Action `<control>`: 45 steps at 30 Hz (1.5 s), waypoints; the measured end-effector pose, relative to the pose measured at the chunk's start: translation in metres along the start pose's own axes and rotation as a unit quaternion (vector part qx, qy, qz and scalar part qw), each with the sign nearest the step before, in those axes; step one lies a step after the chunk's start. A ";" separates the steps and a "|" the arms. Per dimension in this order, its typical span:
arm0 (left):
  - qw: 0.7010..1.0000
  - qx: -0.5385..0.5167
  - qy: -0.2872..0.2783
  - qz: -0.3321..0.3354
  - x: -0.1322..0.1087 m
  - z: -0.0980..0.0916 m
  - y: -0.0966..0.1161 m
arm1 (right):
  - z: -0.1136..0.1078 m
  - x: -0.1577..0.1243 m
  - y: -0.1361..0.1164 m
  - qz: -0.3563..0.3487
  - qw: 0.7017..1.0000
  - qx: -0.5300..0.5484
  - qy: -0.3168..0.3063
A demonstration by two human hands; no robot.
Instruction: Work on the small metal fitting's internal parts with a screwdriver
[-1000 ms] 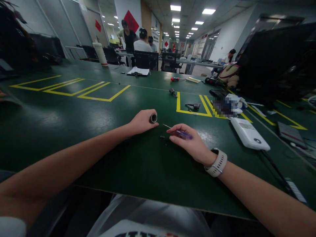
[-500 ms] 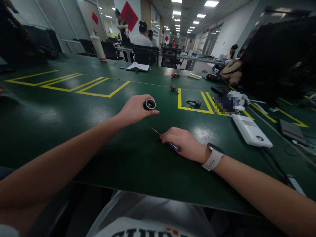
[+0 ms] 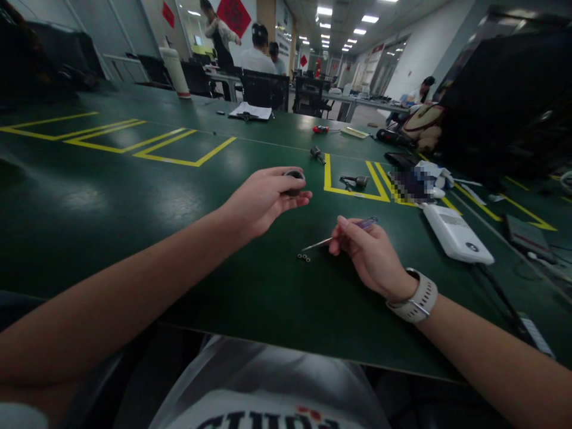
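My left hand [image 3: 263, 199] is raised above the green table, its fingers wrapped round a short dark hollow metal cylinder [image 3: 295, 183]. The cylinder's open round end faces up, partly covered by my thumb. To its right, my right hand [image 3: 364, 253] grips a slim screwdriver [image 3: 322, 243] with a purple see-through handle. The thin shaft points left and down. Just below its tip lie three small metal rings [image 3: 304, 257], perhaps nuts, close together on the table.
In a yellow taped square lies a dark metal part [image 3: 361, 182]; a similar part [image 3: 317, 155] rests outside it. Further back are a red screwdriver [image 3: 322, 129], a clipboard [image 3: 250, 112] and a white bottle [image 3: 176, 72]. A white power bank [image 3: 456, 233] with a cable stands right.
My left hand has moved right with the cylinder and turned it. My right hand has rolled over and shifted right with the screwdriver, and the small rings now show.
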State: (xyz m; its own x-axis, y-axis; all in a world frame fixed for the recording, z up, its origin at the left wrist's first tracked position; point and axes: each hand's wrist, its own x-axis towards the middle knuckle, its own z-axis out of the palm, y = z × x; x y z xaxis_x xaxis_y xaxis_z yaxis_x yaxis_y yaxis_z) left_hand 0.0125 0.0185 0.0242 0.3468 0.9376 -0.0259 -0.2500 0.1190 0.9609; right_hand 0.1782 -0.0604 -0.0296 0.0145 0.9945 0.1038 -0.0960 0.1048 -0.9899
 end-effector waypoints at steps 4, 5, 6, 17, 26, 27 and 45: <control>0.999 -0.028 0.001 -0.027 0.000 -0.011 -0.008 | 0.001 0.001 0.001 0.032 0.999 0.020 0.001; 0.999 -0.020 0.008 -0.031 0.000 -0.015 -0.011 | 0.001 0.001 0.002 0.030 0.999 0.016 0.002; 0.999 -0.007 0.013 -0.033 0.000 -0.018 -0.013 | 0.001 0.001 0.002 0.024 1.000 0.014 0.004; 0.999 0.023 0.001 -0.036 0.001 -0.024 -0.022 | 0.002 -0.008 -0.004 -0.079 0.977 -0.191 -0.041; 0.997 0.065 0.002 -0.036 -0.008 -0.015 -0.024 | 0.012 -0.023 -0.004 -0.338 0.856 -0.384 -0.070; 0.997 0.067 0.000 -0.036 -0.008 -0.014 -0.024 | 0.011 -0.023 -0.004 -0.350 0.856 -0.376 -0.059; 0.992 0.119 -0.042 0.019 -0.021 -0.010 -0.032 | 0.014 -0.020 -0.003 -0.388 0.826 -0.405 -0.053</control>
State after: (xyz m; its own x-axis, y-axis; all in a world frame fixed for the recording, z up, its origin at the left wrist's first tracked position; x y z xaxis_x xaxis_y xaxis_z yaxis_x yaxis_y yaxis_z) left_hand 0.0046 -0.0014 -0.0086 0.4185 0.9079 0.0254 -0.0482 -0.0058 0.9988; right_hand 0.1639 -0.0802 -0.0278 -0.3318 0.6290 0.7030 0.6001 0.7157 -0.3571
